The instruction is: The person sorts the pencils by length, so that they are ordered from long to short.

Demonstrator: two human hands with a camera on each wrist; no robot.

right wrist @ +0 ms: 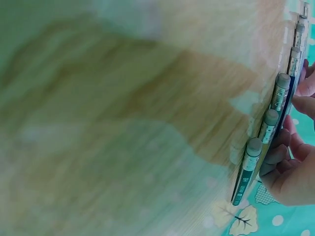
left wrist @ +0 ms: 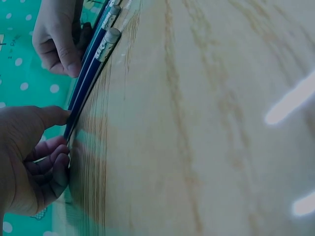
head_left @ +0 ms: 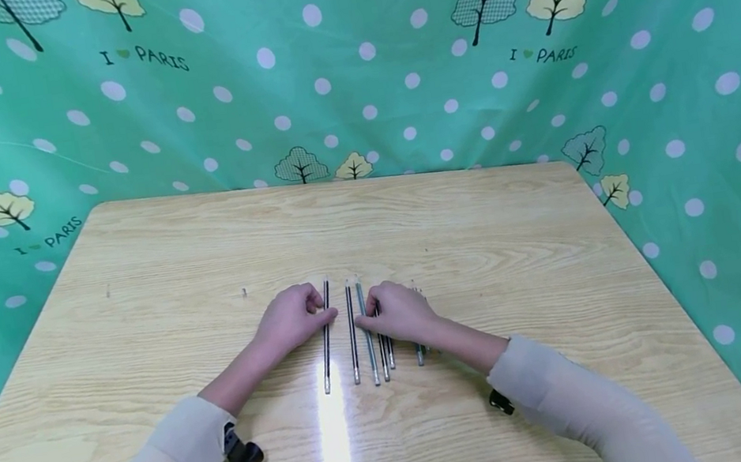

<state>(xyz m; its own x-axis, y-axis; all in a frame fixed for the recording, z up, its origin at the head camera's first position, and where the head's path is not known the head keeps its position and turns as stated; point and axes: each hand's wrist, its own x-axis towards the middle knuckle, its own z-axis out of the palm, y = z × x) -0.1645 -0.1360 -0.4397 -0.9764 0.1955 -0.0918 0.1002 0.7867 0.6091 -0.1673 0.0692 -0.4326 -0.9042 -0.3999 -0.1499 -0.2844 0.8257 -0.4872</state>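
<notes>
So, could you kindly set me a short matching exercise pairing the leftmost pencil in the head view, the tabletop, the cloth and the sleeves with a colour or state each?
Things:
1. Leftmost pencil
2. Tabletop
3. Cloth
4. Sleeves

Colours or states:
A. Green with pale dots
B. Pale and plain, worn on both arms
C. Touched by the left hand
D. Light brown with wood grain

Pairs: 1-C, 2-D, 3-A, 4-B

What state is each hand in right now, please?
Left hand: closed, pinching the leftmost pencil.
Right hand: at the teal pencil; whether it grips cannot be told.
</notes>
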